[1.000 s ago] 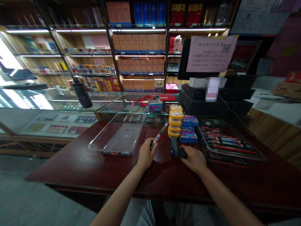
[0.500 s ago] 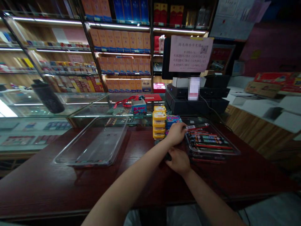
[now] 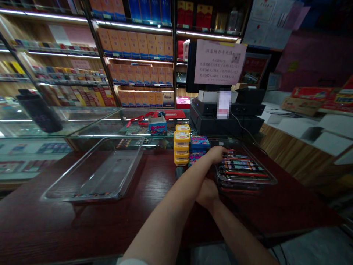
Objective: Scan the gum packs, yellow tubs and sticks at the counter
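My left hand [image 3: 218, 155] reaches across my right arm to the near left of a clear tray [image 3: 273, 179] full of pens [image 3: 245, 167]. Its fingers are closed, with the end of a red and white pen [image 3: 230, 151] at the fingertips, low over the other pens. My right hand [image 3: 208, 193] is partly hidden under the left forearm. It is closed around what looks like a black barcode scanner, whose dark head [image 3: 180, 173] shows past the forearm. Yellow-lidded tubs [image 3: 181, 147] stand stacked behind the scanner, beside blue and pink boxes [image 3: 199, 143].
Another clear tray [image 3: 91, 173] lies on the left, with a few dark items along its near end. A small blue box [image 3: 157, 127] and red lanyard [image 3: 138, 119] are on the glass counter. A dark bottle [image 3: 40, 112], a monitor [image 3: 191, 70] and a cash drawer [image 3: 201, 121] stand behind.
My left hand has moved right and down into the pen tray, bringing the pen down among the others. The right hand is now more covered by the left forearm. The view has shifted slightly.
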Demonstrator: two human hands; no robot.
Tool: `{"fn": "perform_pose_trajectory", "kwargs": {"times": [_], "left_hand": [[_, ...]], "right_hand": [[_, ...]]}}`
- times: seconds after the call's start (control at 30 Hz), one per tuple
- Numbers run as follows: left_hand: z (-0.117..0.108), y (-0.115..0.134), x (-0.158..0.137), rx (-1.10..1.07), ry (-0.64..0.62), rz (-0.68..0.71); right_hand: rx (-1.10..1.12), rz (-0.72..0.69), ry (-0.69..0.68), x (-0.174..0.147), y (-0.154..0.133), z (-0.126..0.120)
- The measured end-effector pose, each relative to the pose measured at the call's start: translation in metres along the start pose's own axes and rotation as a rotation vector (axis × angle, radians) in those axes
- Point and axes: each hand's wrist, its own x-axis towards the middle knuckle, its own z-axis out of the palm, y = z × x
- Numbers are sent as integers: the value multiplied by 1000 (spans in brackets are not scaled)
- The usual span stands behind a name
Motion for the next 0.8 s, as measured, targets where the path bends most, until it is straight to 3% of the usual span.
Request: {"fn": "perform_pose_trajectory", "kwargs": {"times": [0.2,0.37,0.6,0.8], "left_hand": [[-6,6,-22,-165,208,44],[-22,9,-64,-267,349,35],[-65,-20,-168,-378,392,-22],[-126,-72,-284,-428,260,-257]], "right_hand": [[1,21,35,2,-4,-3],[-22,11,35,0,-6,-5],[-45,-38,104,-7,-2,6],[-59,-89,176,-11,5,18]]}}
